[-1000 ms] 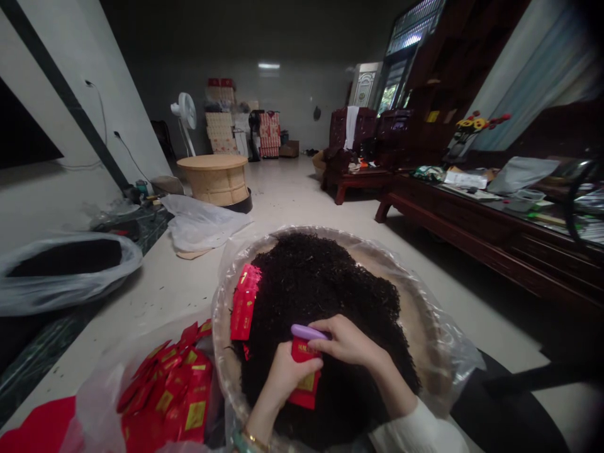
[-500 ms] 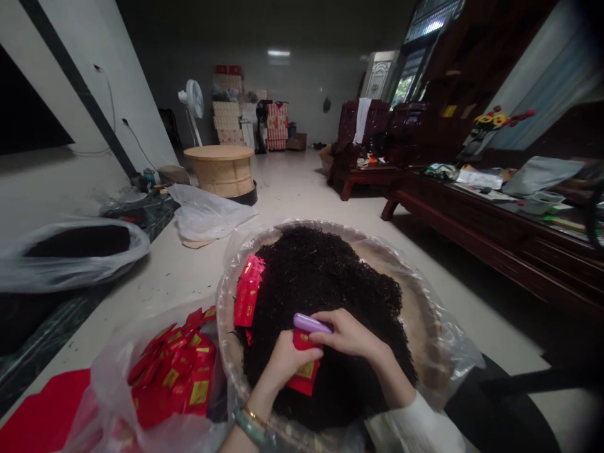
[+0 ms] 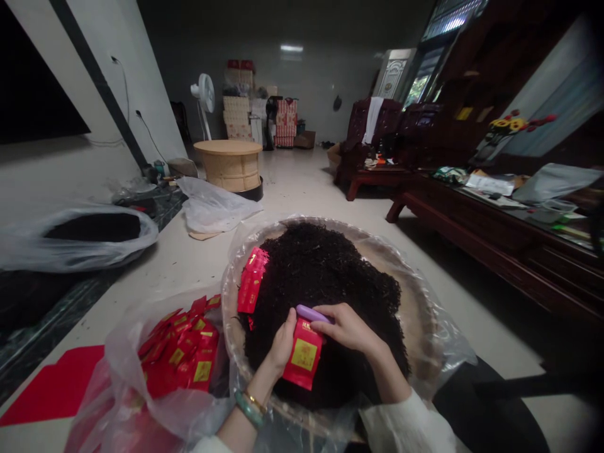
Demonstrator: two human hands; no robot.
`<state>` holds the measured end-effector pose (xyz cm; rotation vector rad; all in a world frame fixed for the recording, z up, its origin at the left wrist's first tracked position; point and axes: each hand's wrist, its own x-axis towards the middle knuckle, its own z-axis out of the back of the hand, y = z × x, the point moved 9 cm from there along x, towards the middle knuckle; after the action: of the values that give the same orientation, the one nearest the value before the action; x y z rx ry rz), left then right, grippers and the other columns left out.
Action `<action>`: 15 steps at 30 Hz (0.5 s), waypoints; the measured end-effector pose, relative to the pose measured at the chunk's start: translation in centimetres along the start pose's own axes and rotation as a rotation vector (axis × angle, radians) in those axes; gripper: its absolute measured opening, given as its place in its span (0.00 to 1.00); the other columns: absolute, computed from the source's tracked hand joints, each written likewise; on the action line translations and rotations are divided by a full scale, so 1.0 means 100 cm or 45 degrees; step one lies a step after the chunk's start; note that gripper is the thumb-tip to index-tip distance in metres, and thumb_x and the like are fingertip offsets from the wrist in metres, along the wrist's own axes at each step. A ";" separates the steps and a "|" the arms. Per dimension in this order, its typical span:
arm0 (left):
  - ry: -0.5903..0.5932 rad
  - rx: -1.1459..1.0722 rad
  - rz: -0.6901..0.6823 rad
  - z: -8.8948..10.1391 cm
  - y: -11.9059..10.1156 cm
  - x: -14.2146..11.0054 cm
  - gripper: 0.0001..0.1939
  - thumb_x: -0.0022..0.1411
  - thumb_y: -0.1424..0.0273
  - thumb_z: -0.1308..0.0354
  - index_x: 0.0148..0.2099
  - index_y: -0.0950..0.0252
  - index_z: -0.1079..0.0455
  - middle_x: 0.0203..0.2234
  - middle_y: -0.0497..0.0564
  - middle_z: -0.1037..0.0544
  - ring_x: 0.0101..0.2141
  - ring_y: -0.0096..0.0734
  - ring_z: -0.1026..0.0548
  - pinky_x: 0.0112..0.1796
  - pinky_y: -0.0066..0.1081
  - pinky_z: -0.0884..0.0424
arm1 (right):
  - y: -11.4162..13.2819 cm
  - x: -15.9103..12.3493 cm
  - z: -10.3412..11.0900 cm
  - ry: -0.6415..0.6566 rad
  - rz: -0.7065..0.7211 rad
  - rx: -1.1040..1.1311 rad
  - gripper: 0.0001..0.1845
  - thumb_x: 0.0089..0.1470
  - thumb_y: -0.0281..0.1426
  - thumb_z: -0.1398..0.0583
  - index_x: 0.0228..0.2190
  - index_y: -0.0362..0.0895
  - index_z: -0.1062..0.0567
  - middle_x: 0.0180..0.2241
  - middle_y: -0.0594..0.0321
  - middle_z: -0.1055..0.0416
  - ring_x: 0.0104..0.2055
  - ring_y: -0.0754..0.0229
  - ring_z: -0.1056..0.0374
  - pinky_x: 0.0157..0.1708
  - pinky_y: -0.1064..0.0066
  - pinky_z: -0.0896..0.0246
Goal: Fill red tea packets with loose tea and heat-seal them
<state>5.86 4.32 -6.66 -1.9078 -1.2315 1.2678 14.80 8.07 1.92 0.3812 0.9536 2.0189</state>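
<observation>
Left of the round, plastic-lined tray [image 3: 423, 340] sits a translucent plastic bag [image 3: 117, 352] of red packets [image 3: 182, 353]. Over the tray's dark shredded heap [image 3: 330, 270], my left hand [image 3: 284, 340] clasps a yellow-labelled red packet [image 3: 303, 356], apparently steadying it; my right hand [image 3: 348, 324] pinches a purple rounded tool [image 3: 311, 314], partly hiding its top. Right of the tray, a dark-wood table [image 3: 476, 236].

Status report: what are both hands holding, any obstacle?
Left hand holding red packet. Right hand gripping purple tool at its top. Loose red packets leftward, apart from hands.

There are two hands [image 3: 348, 325], one purple tool [image 3: 312, 313], one held packet [image 3: 303, 357], one white fan [image 3: 206, 94].
</observation>
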 end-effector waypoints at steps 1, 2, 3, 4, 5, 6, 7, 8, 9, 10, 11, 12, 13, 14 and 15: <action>0.000 -0.005 -0.001 0.000 0.001 0.000 0.38 0.42 0.35 0.47 0.28 0.69 0.26 0.18 0.54 0.22 0.20 0.34 0.25 0.26 0.31 0.30 | 0.001 -0.001 0.000 0.003 0.004 0.003 0.17 0.56 0.41 0.44 0.36 0.42 0.22 0.25 0.65 0.26 0.25 0.63 0.38 0.25 0.75 0.50; 0.001 -0.020 0.003 0.000 0.002 -0.001 0.37 0.42 0.35 0.46 0.28 0.69 0.27 0.18 0.53 0.22 0.20 0.34 0.25 0.25 0.31 0.30 | 0.002 -0.001 -0.001 0.006 0.008 0.003 0.17 0.56 0.41 0.44 0.36 0.42 0.22 0.26 0.65 0.25 0.25 0.63 0.37 0.26 0.75 0.50; 0.000 -0.041 0.010 0.000 0.003 -0.001 0.35 0.42 0.37 0.44 0.29 0.68 0.27 0.18 0.53 0.22 0.20 0.34 0.25 0.26 0.32 0.30 | 0.002 -0.002 -0.001 0.007 0.010 0.000 0.17 0.56 0.41 0.44 0.36 0.42 0.22 0.26 0.65 0.25 0.25 0.63 0.37 0.26 0.74 0.50; -0.008 -0.066 0.017 0.002 0.004 -0.001 0.33 0.42 0.39 0.43 0.29 0.67 0.27 0.19 0.52 0.22 0.20 0.34 0.25 0.26 0.32 0.30 | 0.003 -0.002 -0.002 0.006 0.009 -0.008 0.17 0.56 0.41 0.44 0.36 0.42 0.22 0.27 0.65 0.25 0.25 0.63 0.37 0.26 0.74 0.50; -0.014 -0.088 0.024 0.003 0.006 -0.001 0.31 0.43 0.41 0.42 0.30 0.67 0.27 0.19 0.52 0.22 0.21 0.35 0.24 0.26 0.32 0.30 | 0.003 -0.003 -0.002 0.002 0.008 -0.018 0.16 0.56 0.40 0.44 0.35 0.42 0.22 0.27 0.65 0.25 0.25 0.63 0.37 0.26 0.74 0.50; -0.021 -0.104 0.030 0.004 0.007 -0.001 0.29 0.44 0.43 0.41 0.29 0.66 0.28 0.19 0.52 0.22 0.23 0.37 0.24 0.26 0.32 0.30 | 0.002 -0.003 -0.002 -0.005 0.005 -0.024 0.16 0.55 0.40 0.43 0.35 0.42 0.22 0.27 0.65 0.25 0.25 0.63 0.37 0.26 0.74 0.50; -0.026 -0.113 0.031 0.005 0.008 -0.001 0.27 0.45 0.45 0.41 0.29 0.66 0.28 0.19 0.51 0.22 0.24 0.38 0.23 0.27 0.33 0.30 | 0.001 -0.003 -0.002 -0.011 -0.001 -0.023 0.16 0.55 0.40 0.43 0.35 0.42 0.22 0.27 0.65 0.25 0.26 0.63 0.37 0.26 0.74 0.49; -0.030 -0.117 0.028 0.006 0.008 -0.001 0.25 0.45 0.46 0.41 0.28 0.65 0.29 0.19 0.52 0.21 0.24 0.38 0.23 0.27 0.33 0.29 | 0.000 -0.003 -0.002 -0.015 -0.011 -0.011 0.16 0.55 0.40 0.43 0.36 0.42 0.22 0.27 0.65 0.25 0.26 0.62 0.37 0.26 0.74 0.49; -0.034 -0.120 0.022 0.006 0.008 -0.001 0.23 0.46 0.47 0.41 0.28 0.65 0.29 0.19 0.52 0.21 0.24 0.38 0.23 0.27 0.33 0.29 | -0.003 -0.004 -0.002 -0.020 -0.023 0.011 0.17 0.54 0.40 0.43 0.38 0.42 0.22 0.28 0.64 0.25 0.26 0.62 0.36 0.26 0.74 0.48; -0.032 -0.122 0.018 0.006 0.007 -0.001 0.23 0.46 0.48 0.41 0.27 0.65 0.29 0.20 0.52 0.21 0.24 0.38 0.23 0.28 0.33 0.29 | -0.005 -0.004 -0.001 -0.027 -0.037 0.039 0.18 0.54 0.41 0.43 0.40 0.42 0.22 0.28 0.64 0.25 0.26 0.61 0.36 0.26 0.74 0.47; -0.024 -0.125 0.019 0.005 0.007 -0.001 0.23 0.46 0.48 0.41 0.28 0.65 0.29 0.20 0.52 0.21 0.24 0.38 0.23 0.28 0.34 0.29 | -0.008 -0.005 0.000 -0.033 -0.052 0.065 0.20 0.54 0.42 0.43 0.42 0.42 0.23 0.29 0.63 0.25 0.26 0.61 0.35 0.26 0.74 0.46; -0.011 -0.127 0.023 0.004 0.006 -0.001 0.23 0.46 0.48 0.41 0.29 0.66 0.29 0.20 0.52 0.21 0.23 0.38 0.24 0.28 0.34 0.29 | -0.011 -0.006 0.001 -0.041 -0.064 0.084 0.21 0.54 0.42 0.43 0.44 0.42 0.24 0.30 0.63 0.25 0.26 0.61 0.35 0.25 0.73 0.45; 0.000 -0.127 0.028 0.003 0.006 -0.002 0.24 0.46 0.48 0.42 0.29 0.66 0.28 0.20 0.52 0.21 0.22 0.38 0.24 0.28 0.35 0.29 | -0.012 -0.006 0.002 -0.045 -0.068 0.090 0.22 0.54 0.43 0.43 0.45 0.41 0.24 0.30 0.63 0.25 0.26 0.61 0.35 0.25 0.73 0.45; -0.005 -0.124 0.021 0.002 0.005 -0.002 0.24 0.46 0.48 0.42 0.29 0.66 0.28 0.20 0.53 0.21 0.21 0.38 0.24 0.28 0.36 0.29 | -0.013 -0.006 0.002 -0.045 -0.063 0.085 0.23 0.54 0.43 0.43 0.45 0.41 0.24 0.30 0.62 0.25 0.26 0.61 0.35 0.26 0.73 0.45; -0.022 -0.115 0.004 0.003 0.004 -0.001 0.23 0.46 0.49 0.42 0.29 0.66 0.28 0.20 0.53 0.21 0.21 0.37 0.25 0.28 0.36 0.29 | -0.012 -0.007 0.002 -0.038 -0.048 0.071 0.22 0.54 0.43 0.43 0.44 0.41 0.24 0.30 0.63 0.25 0.27 0.61 0.35 0.26 0.73 0.45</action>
<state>5.72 4.01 -7.02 -1.9662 -1.3153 1.2527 16.00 8.06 1.26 0.4196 0.9926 1.9504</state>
